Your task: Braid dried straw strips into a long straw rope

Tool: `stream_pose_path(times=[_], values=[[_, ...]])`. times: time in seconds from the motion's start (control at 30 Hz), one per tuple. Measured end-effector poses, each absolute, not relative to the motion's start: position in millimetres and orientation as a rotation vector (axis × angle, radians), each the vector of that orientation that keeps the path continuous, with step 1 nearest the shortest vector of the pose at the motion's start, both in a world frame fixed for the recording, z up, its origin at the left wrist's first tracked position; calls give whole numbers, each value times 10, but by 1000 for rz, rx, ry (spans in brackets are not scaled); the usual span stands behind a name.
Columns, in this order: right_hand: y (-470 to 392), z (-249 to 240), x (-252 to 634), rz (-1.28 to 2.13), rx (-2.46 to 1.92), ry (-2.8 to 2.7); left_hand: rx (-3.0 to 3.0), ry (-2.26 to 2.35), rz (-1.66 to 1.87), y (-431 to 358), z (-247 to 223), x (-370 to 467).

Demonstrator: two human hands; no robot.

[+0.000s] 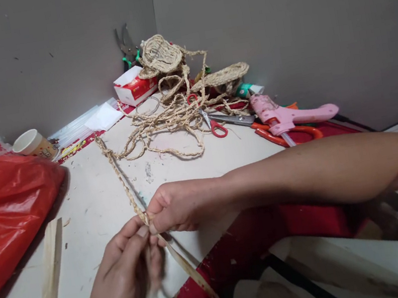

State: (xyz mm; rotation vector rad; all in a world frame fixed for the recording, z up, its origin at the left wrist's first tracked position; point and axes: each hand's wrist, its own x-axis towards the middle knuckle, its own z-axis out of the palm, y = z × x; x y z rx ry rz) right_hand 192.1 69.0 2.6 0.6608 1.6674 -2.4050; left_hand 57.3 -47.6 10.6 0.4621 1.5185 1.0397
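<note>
A braided straw cord (123,181) runs from the tangled pile down to my fingers, stretched above the pale tabletop. My left hand (126,259) pinches the cord's near end between thumb and fingers. Right beside it, my right hand (177,205) also has its fingers closed at that same spot, with the fingertips of both hands almost touching. A loose flat straw strip (191,271) trails from the pinch toward the lower right, over the table's red edge. Exactly which strands each hand grips is partly hidden by the fingers.
Coiled straw braid (161,54) is heaped at the back corner beside a tissue box (136,86). Small scissors (213,124), a pink glue gun (284,113) and large orange-handled shears (272,135) lie right. At left are a red plastic bag (12,209), a paper cup (34,143) and a dry strip (52,283).
</note>
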Motion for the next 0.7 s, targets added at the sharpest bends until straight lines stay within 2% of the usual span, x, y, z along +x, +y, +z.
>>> stream_pose_path(times=[0.1, 0.23, 0.37, 0.57, 0.7], values=[[720, 29, 1923, -2315, 667, 1716, 431, 1496, 1013, -487, 57, 575], [778, 28, 1927, -2175, 663, 1812, 675, 1525, 917, -476, 89, 503], [819, -17, 1932, -2006, 615, 2095, 795, 1565, 842, -448, 71, 447], [813, 9, 1927, -1865, 556, 2276, 621, 1422, 877, -437, -15, 456], [833, 154, 1957, -1605, 477, 2448, 565, 1403, 934, -448, -44, 469]])
